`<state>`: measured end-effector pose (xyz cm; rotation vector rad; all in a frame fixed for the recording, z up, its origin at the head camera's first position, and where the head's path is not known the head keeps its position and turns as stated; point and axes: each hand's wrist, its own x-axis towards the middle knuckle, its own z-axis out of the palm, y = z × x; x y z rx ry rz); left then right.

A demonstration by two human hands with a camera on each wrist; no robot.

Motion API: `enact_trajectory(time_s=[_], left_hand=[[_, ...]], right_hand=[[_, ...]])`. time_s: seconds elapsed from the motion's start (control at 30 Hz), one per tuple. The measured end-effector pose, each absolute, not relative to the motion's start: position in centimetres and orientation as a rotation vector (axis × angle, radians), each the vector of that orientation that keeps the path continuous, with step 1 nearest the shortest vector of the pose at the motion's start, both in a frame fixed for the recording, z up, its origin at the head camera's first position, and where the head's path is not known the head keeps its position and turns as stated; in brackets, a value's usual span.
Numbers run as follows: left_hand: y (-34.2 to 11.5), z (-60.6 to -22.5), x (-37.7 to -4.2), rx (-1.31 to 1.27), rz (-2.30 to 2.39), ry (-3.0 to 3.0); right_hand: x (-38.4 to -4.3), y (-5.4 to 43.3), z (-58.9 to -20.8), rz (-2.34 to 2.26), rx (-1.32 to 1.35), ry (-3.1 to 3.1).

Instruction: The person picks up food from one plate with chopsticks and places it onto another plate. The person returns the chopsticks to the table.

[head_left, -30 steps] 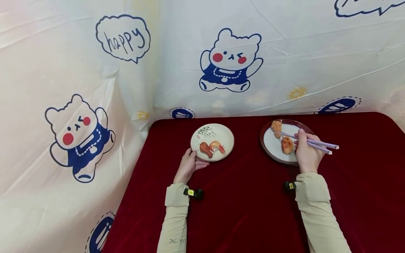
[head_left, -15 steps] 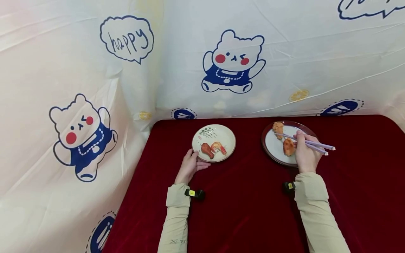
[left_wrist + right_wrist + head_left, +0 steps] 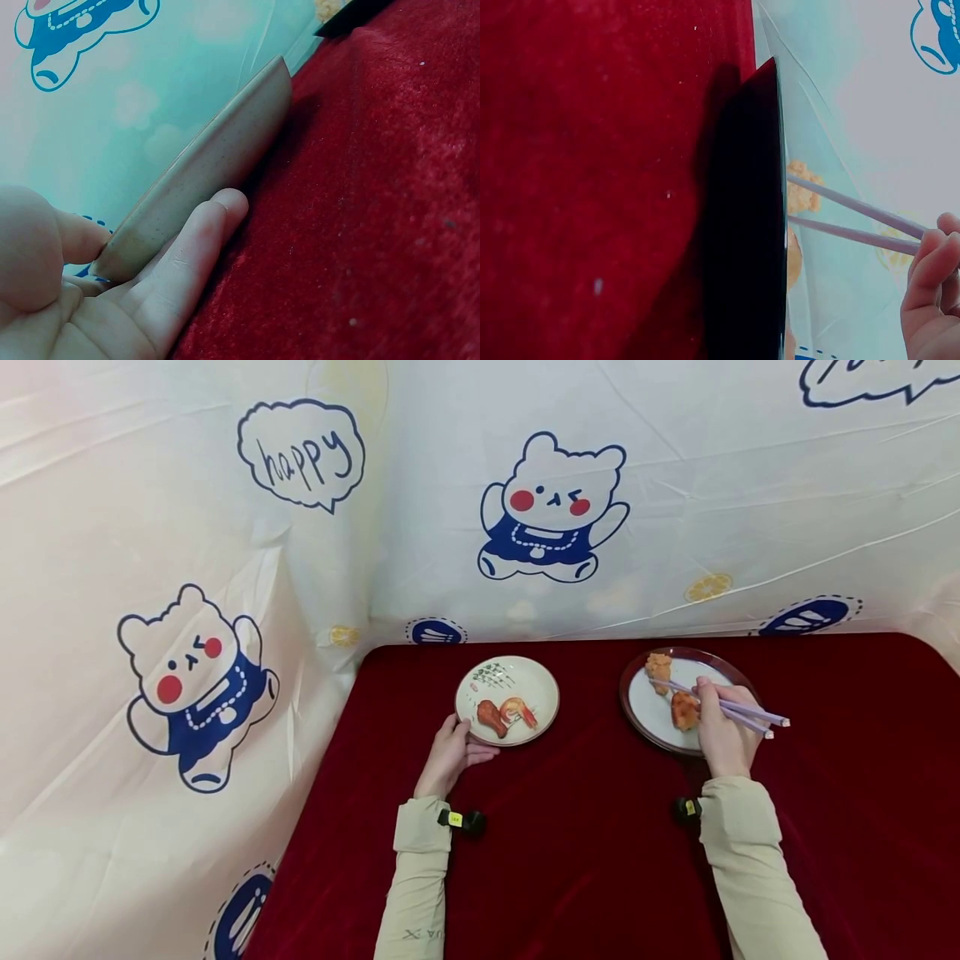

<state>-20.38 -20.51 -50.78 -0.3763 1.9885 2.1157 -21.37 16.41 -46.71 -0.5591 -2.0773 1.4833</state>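
Observation:
My left hand [image 3: 450, 753] holds a small cream plate [image 3: 536, 685] at its near left edge, thumb at the rim and fingers underneath. The left wrist view shows this plate [image 3: 202, 169] from the side, fingers along its underside. On it lie a drumstick [image 3: 491, 718] and a shrimp [image 3: 519, 712]. My right hand [image 3: 726, 731] grips a pair of lilac chopsticks [image 3: 750, 710] over a brown-rimmed plate [image 3: 636, 722]. Their tips reach a crumbly fried chicken piece [image 3: 659, 666] at its far left. A browned, roundish food piece [image 3: 684, 711] lies just nearer. In the right wrist view, the chopsticks [image 3: 855, 232] are spread apart.
A dark red velvet cloth [image 3: 585, 843] covers the table, with its far edge just behind both plates. White printed fabric [image 3: 420, 510] hangs behind and along the left side. Black wrist cameras sit at both cuffs.
The right hand has shifted a little, and the chopsticks' rear ends have swung left and slightly toward me. The left hand still holds the cream plate; the whole head view has shifted slightly.

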Motion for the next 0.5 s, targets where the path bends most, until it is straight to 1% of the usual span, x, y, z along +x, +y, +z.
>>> enact_trajectory(time_s=[0.17, 0.33, 0.5], left_hand=[[-20.4, -50.7, -20.4, -0.389, 2.116, 1.985], [-20.3, -50.5, -20.3, -0.392, 2.115, 1.985], [-20.4, -50.4, -20.3, -0.379, 2.104, 1.983]], right_hand=[[-20.6, 16.7, -46.7, 1.528, -0.530, -2.017], [-20.0, 17.3, -46.8, 1.728, -0.566, -1.899], [-20.0, 17.7, -46.9, 1.941, -0.537, -1.681]])
